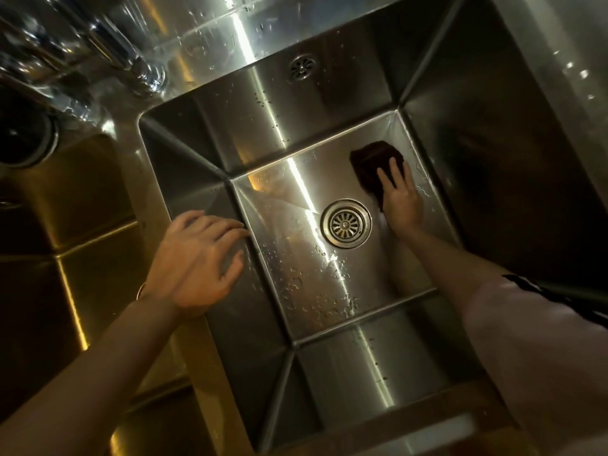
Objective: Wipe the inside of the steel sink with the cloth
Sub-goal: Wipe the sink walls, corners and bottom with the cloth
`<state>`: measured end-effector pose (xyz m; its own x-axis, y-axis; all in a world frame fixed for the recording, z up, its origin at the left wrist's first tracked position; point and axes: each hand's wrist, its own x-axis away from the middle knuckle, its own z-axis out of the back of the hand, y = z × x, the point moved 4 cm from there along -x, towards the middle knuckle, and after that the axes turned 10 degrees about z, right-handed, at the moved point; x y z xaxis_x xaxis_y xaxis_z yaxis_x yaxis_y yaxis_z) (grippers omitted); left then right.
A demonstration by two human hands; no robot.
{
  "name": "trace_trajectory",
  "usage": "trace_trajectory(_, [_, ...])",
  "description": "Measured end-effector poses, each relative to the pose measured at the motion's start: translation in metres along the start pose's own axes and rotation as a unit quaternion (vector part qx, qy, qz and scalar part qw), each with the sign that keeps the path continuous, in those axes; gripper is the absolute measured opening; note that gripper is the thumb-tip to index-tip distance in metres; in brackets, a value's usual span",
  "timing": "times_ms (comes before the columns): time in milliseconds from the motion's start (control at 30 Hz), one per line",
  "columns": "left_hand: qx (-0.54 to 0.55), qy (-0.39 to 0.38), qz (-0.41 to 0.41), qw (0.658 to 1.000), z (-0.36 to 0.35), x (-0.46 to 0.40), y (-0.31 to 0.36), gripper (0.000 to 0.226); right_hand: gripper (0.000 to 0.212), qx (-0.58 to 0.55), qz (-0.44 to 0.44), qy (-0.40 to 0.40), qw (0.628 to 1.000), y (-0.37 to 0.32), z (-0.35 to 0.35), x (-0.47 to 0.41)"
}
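Observation:
A deep rectangular steel sink [250,126] fills the middle of the head view, its floor wet with droplets around a round drain strainer [346,223]. A dark cloth [370,161] lies flat on the sink floor in the far right corner. My right hand [403,200] presses down on the cloth, fingers spread over its near edge. My left hand [197,258] hovers over the sink's left wall near the rim, fingers apart, holding nothing.
A round overflow grille [302,67] sits high on the far wall. A chrome tap base [146,77] stands on the wet steel deck at the upper left. A second basin with a dark drain [23,136] lies to the left.

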<state>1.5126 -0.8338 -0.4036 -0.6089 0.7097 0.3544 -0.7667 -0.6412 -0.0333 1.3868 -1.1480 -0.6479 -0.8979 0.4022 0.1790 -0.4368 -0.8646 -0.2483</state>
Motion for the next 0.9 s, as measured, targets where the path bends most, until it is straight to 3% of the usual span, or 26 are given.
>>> trace_trajectory(200, [0.010,0.014,-0.004,1.000,0.001,0.001,0.000,0.044,0.069,-0.016,-0.147,0.028,0.989,0.006,0.013,-0.044])
trace_trajectory(433, [-0.004,0.017,-0.005,1.000,0.004,0.001,0.003,0.043,0.067,-0.020,-0.137,0.011,0.990,-0.021,-0.010,0.034])
trace_trajectory(700, [-0.011,0.009,0.000,1.000,0.003,0.000,0.002,0.043,0.067,-0.068,-0.275,0.037,0.958,0.006,0.015,0.015])
trace_trajectory(900, [-0.006,0.009,-0.002,1.000,0.002,0.000,0.002,0.046,0.069,-0.070,-0.315,0.041,0.946,-0.043,-0.003,0.042])
